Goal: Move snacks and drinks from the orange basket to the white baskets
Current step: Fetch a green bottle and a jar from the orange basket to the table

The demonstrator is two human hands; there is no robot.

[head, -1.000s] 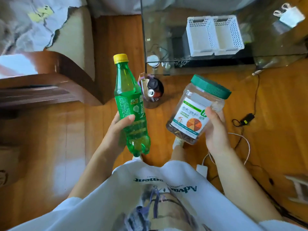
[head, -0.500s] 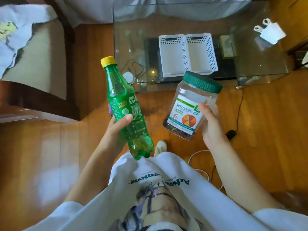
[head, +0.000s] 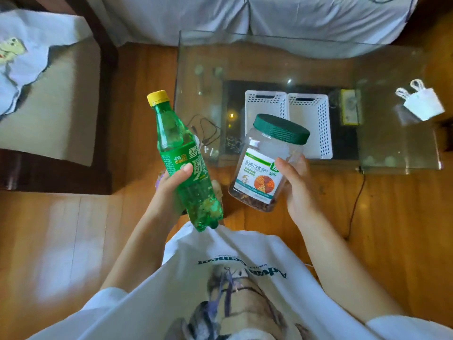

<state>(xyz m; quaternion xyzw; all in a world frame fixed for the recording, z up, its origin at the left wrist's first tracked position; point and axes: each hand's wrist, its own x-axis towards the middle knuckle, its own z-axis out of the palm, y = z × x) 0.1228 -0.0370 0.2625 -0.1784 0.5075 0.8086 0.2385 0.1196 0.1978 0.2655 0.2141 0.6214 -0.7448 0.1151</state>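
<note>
My left hand grips a green soda bottle with a yellow cap, tilted slightly left. A clear nut jar with a dark green lid sits in my right hand, a little nut mix at its bottom. Both are held above the wooden floor in front of me. Two empty white baskets stand side by side on the glass table just beyond the jar, whose lid partly covers the left basket. The orange basket is out of view.
A small white bag lies on the table's right side. A yellow box shows beside the baskets. A cushioned wooden chair stands at left, a covered sofa behind the table. Cables trail on the floor.
The view has swung toward the glass table, so the white baskets now sit closer and more central. Both hands still hold the bottle and jar, carried nearer to the table.
</note>
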